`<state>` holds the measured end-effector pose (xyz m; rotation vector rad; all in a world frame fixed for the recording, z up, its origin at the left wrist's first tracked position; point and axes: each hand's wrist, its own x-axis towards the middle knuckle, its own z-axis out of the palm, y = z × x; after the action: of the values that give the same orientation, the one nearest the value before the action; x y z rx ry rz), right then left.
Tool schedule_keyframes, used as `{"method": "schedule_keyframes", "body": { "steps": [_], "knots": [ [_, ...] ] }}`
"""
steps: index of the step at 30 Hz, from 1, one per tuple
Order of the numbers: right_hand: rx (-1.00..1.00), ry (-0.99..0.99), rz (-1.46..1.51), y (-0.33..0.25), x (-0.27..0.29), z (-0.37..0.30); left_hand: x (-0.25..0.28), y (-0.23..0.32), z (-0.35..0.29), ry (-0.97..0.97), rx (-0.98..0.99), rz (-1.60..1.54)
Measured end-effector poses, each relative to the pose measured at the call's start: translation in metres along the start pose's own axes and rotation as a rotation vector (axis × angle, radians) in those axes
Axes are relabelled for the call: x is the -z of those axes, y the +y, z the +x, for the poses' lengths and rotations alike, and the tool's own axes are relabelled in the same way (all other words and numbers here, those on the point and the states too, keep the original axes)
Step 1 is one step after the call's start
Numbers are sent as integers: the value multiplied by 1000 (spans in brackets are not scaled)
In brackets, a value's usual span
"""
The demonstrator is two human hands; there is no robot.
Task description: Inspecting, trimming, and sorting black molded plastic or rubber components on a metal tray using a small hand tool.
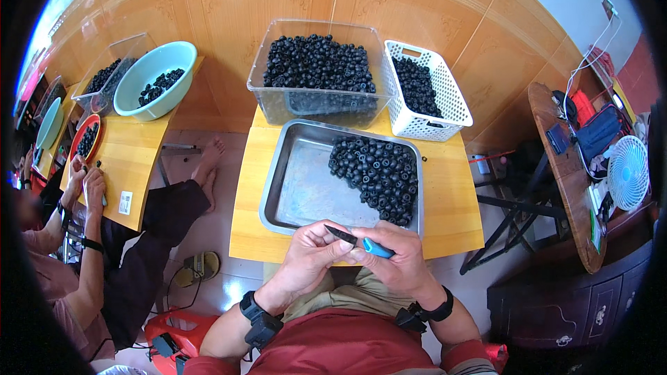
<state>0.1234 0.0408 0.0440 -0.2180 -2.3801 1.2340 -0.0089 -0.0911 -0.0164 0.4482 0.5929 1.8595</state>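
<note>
My right hand (397, 253) is closed around the blue handle of a small knife (377, 248). The knife's dark, pointed blade slants up and left past my left fingertips. Pinched close beside the blade, my left hand (310, 253) has its thumb and fingers pressed together; whatever is between them is hidden. Both hands meet over the near edge of a shallow metal tray (299, 184). A heap of small black ring-shaped parts (379, 177) fills the tray's right side, while its left side shows bare metal.
Behind the tray stand a clear plastic bin (260, 88) and a white perforated basket (445, 114), both holding black parts. A co-worker (87, 250) sits at the table on the left, near a pale green basin (128, 101). At right, a wooden table (556, 160) carries a fan (627, 173).
</note>
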Motion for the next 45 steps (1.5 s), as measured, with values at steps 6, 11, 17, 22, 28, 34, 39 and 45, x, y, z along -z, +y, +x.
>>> {"method": "schedule_keyframes", "body": {
  "steps": [6, 11, 17, 22, 28, 34, 39, 45],
  "knots": [
    [67, 36, 26, 3, -4, 0, 0, 1, -1, 16, 89, 39],
    [64, 155, -88, 12, 15, 10, -5, 8, 7, 110, 49, 307],
    [-45, 594, -355, 42, 91, 85, -3, 30, 28, 280, -200, 1146],
    [11, 724, -396, 104, 145, 136, 8, 46, 68, 217, -360, 1508],
    [-53, 636, -325, 106, 109, 99, 38, 39, 112, 95, -341, 1915],
    [-181, 605, -124, 83, 83, 37, 40, 37, 131, 103, -212, 2053],
    [-215, 572, -54, 67, 74, 5, 28, 39, 115, 58, -200, 1959],
    [-195, 499, 3, 58, 57, -13, 12, 37, 83, 170, -148, 1446]
  ]
}}
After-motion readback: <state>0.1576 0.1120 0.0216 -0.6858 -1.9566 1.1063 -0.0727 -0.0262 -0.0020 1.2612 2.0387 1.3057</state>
